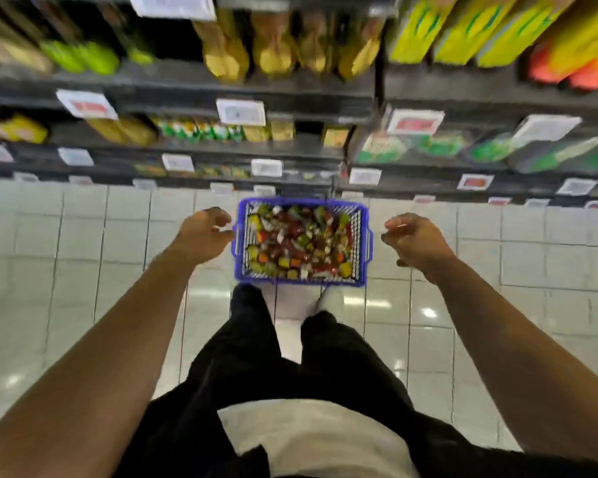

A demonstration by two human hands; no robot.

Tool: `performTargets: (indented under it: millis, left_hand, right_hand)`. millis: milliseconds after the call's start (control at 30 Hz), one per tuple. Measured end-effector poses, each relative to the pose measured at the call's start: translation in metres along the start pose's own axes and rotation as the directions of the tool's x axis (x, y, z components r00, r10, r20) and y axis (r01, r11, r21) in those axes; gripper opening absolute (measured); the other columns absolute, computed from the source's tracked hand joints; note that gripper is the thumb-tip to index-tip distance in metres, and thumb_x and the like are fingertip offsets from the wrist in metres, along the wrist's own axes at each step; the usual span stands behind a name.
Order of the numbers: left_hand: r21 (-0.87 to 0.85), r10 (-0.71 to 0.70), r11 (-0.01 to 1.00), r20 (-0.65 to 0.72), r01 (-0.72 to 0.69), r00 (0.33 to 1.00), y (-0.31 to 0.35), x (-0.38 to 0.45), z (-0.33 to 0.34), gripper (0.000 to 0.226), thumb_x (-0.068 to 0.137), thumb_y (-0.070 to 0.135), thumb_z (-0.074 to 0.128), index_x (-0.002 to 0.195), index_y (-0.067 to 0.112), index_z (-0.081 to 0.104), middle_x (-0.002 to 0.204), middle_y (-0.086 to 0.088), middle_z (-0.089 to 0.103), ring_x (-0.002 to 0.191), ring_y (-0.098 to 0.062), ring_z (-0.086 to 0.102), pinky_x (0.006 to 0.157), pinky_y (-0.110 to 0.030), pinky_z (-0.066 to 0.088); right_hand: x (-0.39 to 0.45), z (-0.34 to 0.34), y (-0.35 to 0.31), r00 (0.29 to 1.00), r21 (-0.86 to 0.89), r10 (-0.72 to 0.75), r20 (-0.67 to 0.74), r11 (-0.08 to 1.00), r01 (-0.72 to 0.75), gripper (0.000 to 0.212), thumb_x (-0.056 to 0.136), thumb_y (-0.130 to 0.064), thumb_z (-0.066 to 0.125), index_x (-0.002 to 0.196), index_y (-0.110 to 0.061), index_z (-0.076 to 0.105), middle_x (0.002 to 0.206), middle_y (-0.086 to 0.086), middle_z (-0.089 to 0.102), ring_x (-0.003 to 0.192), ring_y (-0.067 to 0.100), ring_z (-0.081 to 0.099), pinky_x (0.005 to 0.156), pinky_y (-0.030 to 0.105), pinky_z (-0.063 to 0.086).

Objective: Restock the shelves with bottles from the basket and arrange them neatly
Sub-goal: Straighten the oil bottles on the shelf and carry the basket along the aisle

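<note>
Grips beside blue, bottle-filled basket (pixel 363 236)

I'm standing in a shop aisle, a grocery or supermarket. Dark shelves (pixel 256 91) rise in tiers ahead of me, stocked with packaged goods: yellow boxes (pixel 463 32), green packs (pixel 201 131), golden bags (pixel 273 46). Price tags (pixel 241 112) hang along every shelf edge. A blue shopping basket (pixel 301 279) full of small bottles (pixel 297 241) sits on the glossy white tiled floor (pixel 83 243).
</note>
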State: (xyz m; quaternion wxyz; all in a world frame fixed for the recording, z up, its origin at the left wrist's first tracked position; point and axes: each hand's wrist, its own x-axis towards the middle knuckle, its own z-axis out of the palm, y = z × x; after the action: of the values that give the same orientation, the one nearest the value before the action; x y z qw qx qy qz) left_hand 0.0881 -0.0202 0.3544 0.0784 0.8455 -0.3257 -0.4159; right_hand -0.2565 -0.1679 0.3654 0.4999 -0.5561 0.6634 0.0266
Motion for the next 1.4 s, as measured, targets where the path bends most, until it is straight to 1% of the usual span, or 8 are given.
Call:
performTargets:
  millis: [133, 367, 500, 667, 800, 1067, 1200, 1400]
  left_hand:
    - [0.037, -0.198, 0.98, 0.107, 0.196, 0.974, -0.035, 0.0, 0.073, 0.031, 0.094, 0.019, 0.067, 0.122, 0.008, 0.068, 0.125, -0.015, 0.066, 0.115, -0.036, 0.063, 0.1, -0.042, 0.05]
    - [-0.262, -0.447, 0.822, 0.255, 0.506, 0.858, -0.081, 0.008, 0.176, 0.007, 0.095, 0.01, 0.064, 0.101, 0.007, 0.068, 0.112, -0.028, 0.067, 0.1, -0.034, 0.064, 0.091, -0.042, 0.05]
    - [-0.334, -0.544, 0.718, 0.278, 0.611, 0.791, -0.086, 0.038, 0.222, 0.009, 0.097, 0.018, 0.059, 0.089, 0.016, 0.059, 0.102, -0.014, 0.064, 0.092, -0.026, 0.064, 0.086, -0.04, 0.054]
    - [-0.181, -0.385, 0.868, 0.347, 0.463, 0.855, -0.093, 0.074, 0.273, 0.024, 0.099, 0.018, 0.056, 0.076, 0.026, 0.053, 0.097, -0.005, 0.06, 0.083, -0.021, 0.058, 0.087, -0.039, 0.054]
    - [-0.028, -0.315, 0.939, 0.339, 0.344, 0.887, -0.113, 0.118, 0.292, 0.025, 0.098, 0.021, 0.056, 0.114, 0.005, 0.067, 0.117, -0.017, 0.067, 0.109, -0.034, 0.063, 0.091, -0.038, 0.051]
    - [0.184, -0.267, 0.954, 0.154, 0.238, 0.951, -0.192, 0.22, 0.299, 0.028, 0.095, 0.016, 0.057, 0.119, 0.002, 0.063, 0.12, -0.019, 0.065, 0.111, -0.037, 0.062, 0.082, -0.037, 0.046]
    - [-0.025, -0.328, 0.94, 0.206, 0.34, 0.922, -0.211, 0.245, 0.318, 0.027, 0.098, 0.011, 0.053, 0.123, 0.003, 0.061, 0.125, -0.018, 0.063, 0.117, -0.036, 0.06, 0.089, -0.04, 0.05]
    - [-0.536, -0.493, 0.623, 0.296, 0.569, 0.818, -0.222, 0.265, 0.337, 0.029, 0.07, 0.023, 0.066, 0.098, 0.013, 0.068, 0.1, -0.01, 0.075, 0.097, -0.029, 0.071, 0.091, -0.048, 0.059]
  right_hand:
    - [0.028, 0.023, 0.064, 0.993, -0.11, 0.098, 0.065, 0.99, -0.09, 0.017, 0.091, -0.013, 0.065, 0.108, -0.009, 0.068, 0.096, 0.012, 0.072, 0.086, 0.035, 0.071, 0.076, 0.055, 0.062]
    - [0.049, 0.065, 0.147, 0.956, -0.112, 0.242, 0.165, 0.968, -0.225, 0.018, 0.09, -0.008, 0.063, 0.106, -0.014, 0.068, 0.097, 0.01, 0.071, 0.082, 0.031, 0.07, 0.078, 0.055, 0.062]
    - [0.064, 0.095, 0.178, 0.932, -0.127, 0.291, 0.217, 0.955, -0.269, 0.017, 0.091, -0.004, 0.061, 0.105, -0.01, 0.067, 0.101, 0.018, 0.072, 0.078, 0.03, 0.067, 0.082, 0.057, 0.061]
    - [0.088, 0.162, 0.188, 0.911, -0.262, 0.299, 0.283, 0.938, -0.226, 0.019, 0.09, -0.011, 0.063, 0.109, -0.014, 0.068, 0.105, 0.005, 0.071, 0.094, 0.029, 0.07, 0.091, 0.046, 0.058]
    - [0.11, 0.239, 0.177, 0.907, -0.325, 0.214, 0.363, 0.941, -0.092, 0.025, 0.094, -0.019, 0.058, 0.118, -0.017, 0.066, 0.123, 0.008, 0.068, 0.11, 0.03, 0.064, 0.101, 0.039, 0.051]
    - [0.173, 0.384, 0.158, 0.908, -0.297, 0.075, 0.412, 0.953, 0.056, 0.053, 0.092, -0.021, 0.06, 0.144, -0.015, 0.051, 0.139, 0.01, 0.057, 0.127, 0.031, 0.054, 0.096, 0.029, 0.042]
    - [0.195, 0.437, 0.163, 0.924, -0.423, 0.06, 0.377, 0.899, 0.114, 0.046, 0.097, -0.025, 0.059, 0.137, -0.006, 0.048, 0.145, 0.014, 0.045, 0.127, 0.035, 0.049, 0.096, 0.038, 0.045]
    - [0.222, 0.471, 0.16, 0.949, -0.689, 0.098, 0.301, 0.71, 0.145, 0.05, 0.097, -0.04, 0.054, 0.137, -0.01, 0.046, 0.136, 0.013, 0.052, 0.124, 0.038, 0.053, 0.103, 0.048, 0.042]
